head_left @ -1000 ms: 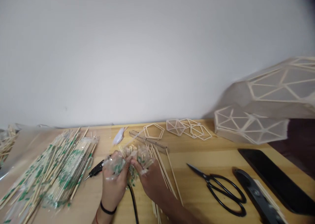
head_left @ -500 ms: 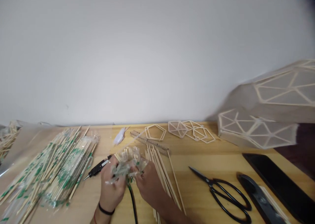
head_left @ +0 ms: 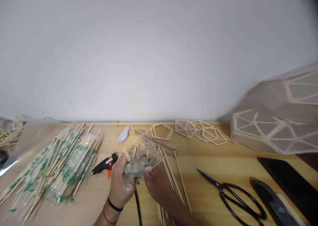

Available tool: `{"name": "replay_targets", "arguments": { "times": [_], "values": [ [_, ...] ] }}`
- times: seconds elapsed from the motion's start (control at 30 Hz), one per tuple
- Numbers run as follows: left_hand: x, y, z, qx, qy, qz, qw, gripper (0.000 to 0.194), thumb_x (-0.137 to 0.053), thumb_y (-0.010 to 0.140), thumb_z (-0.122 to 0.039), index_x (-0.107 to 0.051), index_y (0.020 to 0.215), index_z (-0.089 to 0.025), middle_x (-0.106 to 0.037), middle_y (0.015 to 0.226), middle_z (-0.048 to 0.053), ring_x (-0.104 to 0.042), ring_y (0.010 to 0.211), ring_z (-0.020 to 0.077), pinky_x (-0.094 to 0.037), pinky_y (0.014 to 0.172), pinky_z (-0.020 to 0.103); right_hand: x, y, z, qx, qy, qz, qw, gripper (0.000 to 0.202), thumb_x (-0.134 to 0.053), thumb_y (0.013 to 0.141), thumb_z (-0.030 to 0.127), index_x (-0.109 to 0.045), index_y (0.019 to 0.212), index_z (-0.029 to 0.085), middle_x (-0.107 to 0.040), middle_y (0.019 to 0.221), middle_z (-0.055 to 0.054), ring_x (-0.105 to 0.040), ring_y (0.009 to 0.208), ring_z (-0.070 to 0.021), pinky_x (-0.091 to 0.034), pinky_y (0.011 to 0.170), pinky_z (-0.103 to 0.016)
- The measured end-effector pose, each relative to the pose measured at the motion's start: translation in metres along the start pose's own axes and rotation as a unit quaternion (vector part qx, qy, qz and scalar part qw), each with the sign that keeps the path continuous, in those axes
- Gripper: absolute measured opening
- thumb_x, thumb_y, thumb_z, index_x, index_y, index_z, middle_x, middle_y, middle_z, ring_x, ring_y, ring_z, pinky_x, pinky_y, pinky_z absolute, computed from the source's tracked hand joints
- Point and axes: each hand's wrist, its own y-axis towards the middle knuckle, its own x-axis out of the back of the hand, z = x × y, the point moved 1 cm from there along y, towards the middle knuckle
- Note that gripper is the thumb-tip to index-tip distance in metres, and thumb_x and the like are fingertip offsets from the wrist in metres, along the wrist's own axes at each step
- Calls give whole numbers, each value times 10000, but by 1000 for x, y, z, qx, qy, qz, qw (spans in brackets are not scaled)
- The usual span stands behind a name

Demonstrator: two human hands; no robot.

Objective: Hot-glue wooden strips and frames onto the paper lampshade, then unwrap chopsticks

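Between my hands is a bundle of thin wooden sticks in a clear plastic wrapper (head_left: 136, 165) with green print, the stick ends pointing away from me. My left hand (head_left: 121, 181) is closed around the bundle's left side. My right hand (head_left: 156, 179) pinches the crumpled plastic on the right; its fingertips are partly hidden. Bare wooden sticks (head_left: 171, 173) lie beneath and beside my right forearm. Just left of my left hand rests a black glue gun (head_left: 105, 163) with a red light and an orange trigger.
Wrapped sticks (head_left: 72, 166) are piled at left. Black scissors (head_left: 228, 189), a dark-handled tool (head_left: 269, 199) and a black flat slab (head_left: 285, 183) lie at right. Along the wall are a ruler (head_left: 155, 140), pentagon stick frames (head_left: 161, 131) and a covered stick structure (head_left: 268, 130).
Both hands have turned the bundle, and more stick ends show out of the plastic. The glue gun's light and trigger are now visible. The view has shifted slightly left.
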Motion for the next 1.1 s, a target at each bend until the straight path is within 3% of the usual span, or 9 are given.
{"name": "replay_targets", "arguments": {
  "times": [0.17,0.3,0.53,0.6,0.73,0.9,1.0,1.1],
  "values": [
    [1,-3,5,25,-32,32,999,345,-571,915,-393,-741,1126,-180,-817,1022,135,-774,893,290,-627,791,383,5,1,-4,-9,23,23,999,265,-564,886,194,-810,861,291,-852,946,-62,-797,940,-275,-651,895,-393],
    [2,-3,7,40,-48,39,997,322,-597,902,-322,-739,1156,-182,-818,1066,129,-778,934,290,-625,834,388,11,2,-4,-40,43,12,998,265,-598,872,177,-817,982,278,-858,1005,-70,-798,1043,-294,-632,986,-443],
    [5,6,-4,86,-81,34,992,190,-655,930,-376,-739,939,-206,-786,875,68,-745,815,254,-611,763,355,14,3,-3,-73,103,16,992,250,-599,993,364,-815,1080,272,-857,1077,-85,-805,1081,-286,-624,1019,-442],
    [7,14,-11,99,-98,48,989,247,-654,957,-415,-705,832,-208,-744,762,37,-710,715,216,-592,683,312,14,3,-3,-72,123,27,989,285,-593,1012,416,-816,1120,274,-854,1111,-84,-800,1102,-279,-609,1045,-432],
    [14,33,-23,117,-124,99,980,471,-670,962,-481,-558,593,-211,-523,476,-43,-522,462,140,-482,500,250,15,5,-1,-76,155,42,984,385,-614,1015,516,-799,1228,255,-830,1219,-98,-747,1239,-292,-536,1144,-456],
    [22,61,-31,128,-144,161,968,376,-752,882,-515,-714,717,-180,-738,693,22,-683,695,202,-574,670,278,17,7,0,-96,179,63,977,478,-627,1014,559,-765,1318,217,-811,1254,-108,-736,1230,-300,-525,1130,-451],
    [23,78,-33,133,-158,197,959,370,-783,848,-514,-707,709,-180,-731,706,15,-672,721,206,-575,737,291,18,7,1,-112,179,69,975,515,-640,1000,585,-756,1323,201,-804,1243,-105,-742,1157,-295,-526,1103,-433],
    [17,86,-29,149,-208,213,943,361,-793,847,-528,-726,772,-181,-741,757,13,-690,791,219,-577,839,313,18,6,3,-135,168,77,974,532,-636,984,627,-795,1192,164,-819,1075,-101,-749,1025,-291,-566,985,-405]
  ]
}}
